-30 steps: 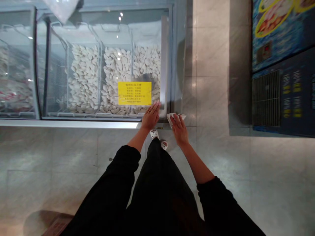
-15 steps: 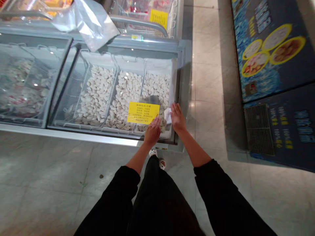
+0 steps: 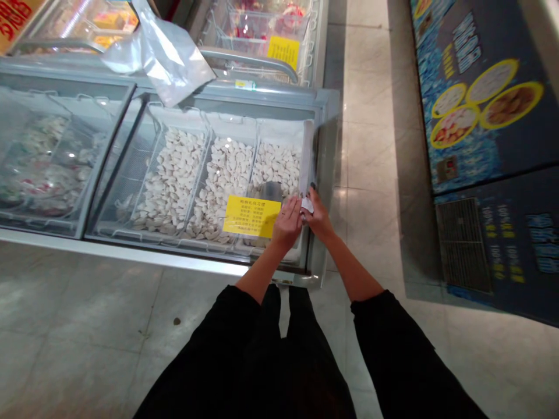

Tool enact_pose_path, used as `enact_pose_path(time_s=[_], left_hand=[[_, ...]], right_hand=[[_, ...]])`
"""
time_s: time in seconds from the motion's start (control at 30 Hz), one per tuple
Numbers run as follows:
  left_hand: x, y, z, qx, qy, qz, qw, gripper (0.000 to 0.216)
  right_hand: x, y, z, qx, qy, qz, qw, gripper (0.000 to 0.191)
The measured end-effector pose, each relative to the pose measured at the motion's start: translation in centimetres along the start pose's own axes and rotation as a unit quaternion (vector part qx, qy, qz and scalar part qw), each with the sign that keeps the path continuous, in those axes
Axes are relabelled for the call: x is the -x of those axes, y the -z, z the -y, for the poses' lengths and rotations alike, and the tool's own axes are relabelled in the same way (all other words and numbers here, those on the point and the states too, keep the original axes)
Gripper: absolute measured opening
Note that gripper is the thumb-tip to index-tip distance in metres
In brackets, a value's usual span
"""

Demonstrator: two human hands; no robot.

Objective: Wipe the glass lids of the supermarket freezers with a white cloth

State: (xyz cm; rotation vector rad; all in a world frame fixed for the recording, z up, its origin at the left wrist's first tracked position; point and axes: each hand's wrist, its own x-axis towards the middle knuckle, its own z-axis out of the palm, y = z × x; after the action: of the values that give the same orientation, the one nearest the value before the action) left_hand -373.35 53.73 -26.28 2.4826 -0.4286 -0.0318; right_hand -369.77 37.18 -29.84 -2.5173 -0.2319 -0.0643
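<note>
My left hand (image 3: 287, 224) lies on the glass lid (image 3: 174, 105) of a chest freezer, fingers stretched out beside the right edge of a yellow paper notice (image 3: 247, 216). Its fingertips meet my right hand (image 3: 319, 217) near the freezer's right frame. A small crumpled white tissue (image 3: 307, 205) is between the thumb and fingers of my right hand. Under the glass, pale frozen dumpling-like pieces (image 3: 229, 163) fill several wire baskets.
A silvery plastic bag (image 3: 172, 64) lies across the freezer's back rim, near a curved grey handle (image 3: 248, 56). At left, a second glass panel (image 3: 48, 151) covers bagged goods. Tiled floor (image 3: 371, 174) runs between this freezer and a dark printed cabinet (image 3: 493, 134) at right.
My left hand has slid right, up to my right hand. The right hand's fingers, flat before, have curled around the tissue. The view has shifted slightly, and the feet no longer show.
</note>
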Motion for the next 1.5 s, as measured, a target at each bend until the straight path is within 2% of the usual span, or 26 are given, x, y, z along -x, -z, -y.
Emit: enact_pose_path(time_s=[0.1,0.27,0.33,0.4,0.53,0.6,0.67,0.8,0.87,0.93,1.07,1.13,1.2,1.37,1.43,1.5], left_hand=[[-0.8,-1.9,-0.5,0.009,0.024,0.005,1.000,0.063],[-2.0,-4.8,-1.9,0.012,0.097,-0.051,0.994,0.071],[-4.3,-5.1,-2.0,-0.006,0.119,-0.052,0.992,0.065],[-7.6,-4.8,-1.7,-0.017,0.114,-0.048,0.992,0.060],[-15.0,-3.4,0.1,-0.005,0.068,-0.028,0.997,0.059],[-16.7,-2.9,0.7,0.002,0.066,-0.029,0.997,0.062],[-16.3,-2.9,0.7,0.004,0.070,-0.030,0.997,0.064],[-13.5,-2.9,0.2,0.005,0.069,-0.031,0.997,0.066],[-14.3,-2.7,0.5,0.001,0.065,-0.032,0.997,0.071],[-17.7,-2.3,1.3,-0.011,0.064,-0.029,0.998,0.077],[-26.8,-0.9,2.9,-0.024,0.063,-0.017,0.998,0.084],[-28.8,-0.5,3.3,-0.015,0.058,-0.016,0.998,0.085],[-27.9,-0.5,3.3,-0.013,0.049,-0.021,0.998,0.084],[-20.4,-1.3,2.6,-0.027,0.031,-0.037,0.998,0.077],[-19.9,-1.2,2.6,-0.026,0.030,-0.039,0.998,0.078],[-21.7,-0.9,2.9,-0.031,0.026,-0.037,0.998,0.080]], right_hand=[[-1.5,1.3,-1.0,-0.006,0.018,0.009,1.000,0.064],[-6.1,2.8,-2.8,-0.004,0.028,-0.004,1.000,0.062],[-8.0,2.9,-3.3,-0.001,0.026,-0.012,1.000,0.061],[-9.3,2.6,-3.6,0.005,0.021,-0.023,1.000,0.062],[-9.7,1.9,-3.6,0.027,0.003,-0.043,0.999,0.062],[-9.5,1.8,-3.3,0.041,-0.011,-0.038,0.998,0.061],[-9.5,1.8,-3.0,0.045,-0.020,-0.025,0.998,0.060],[-9.6,2.1,-2.6,0.032,-0.013,-0.017,0.999,0.058],[-9.5,2.0,-2.7,0.028,-0.007,-0.027,0.999,0.059],[-9.4,1.7,-2.9,0.032,-0.004,-0.042,0.999,0.064],[-9.1,1.1,-3.5,0.044,0.000,-0.070,0.997,0.082],[-9.1,1.0,-3.6,0.045,0.003,-0.078,0.996,0.088],[-9.0,0.9,-3.7,0.048,0.007,-0.082,0.995,0.091],[-8.9,1.0,-3.4,0.056,0.012,-0.078,0.995,0.090],[-8.9,1.0,-3.3,0.057,0.012,-0.079,0.995,0.090],[-9.0,0.9,-3.3,0.058,0.012,-0.080,0.995,0.090]])
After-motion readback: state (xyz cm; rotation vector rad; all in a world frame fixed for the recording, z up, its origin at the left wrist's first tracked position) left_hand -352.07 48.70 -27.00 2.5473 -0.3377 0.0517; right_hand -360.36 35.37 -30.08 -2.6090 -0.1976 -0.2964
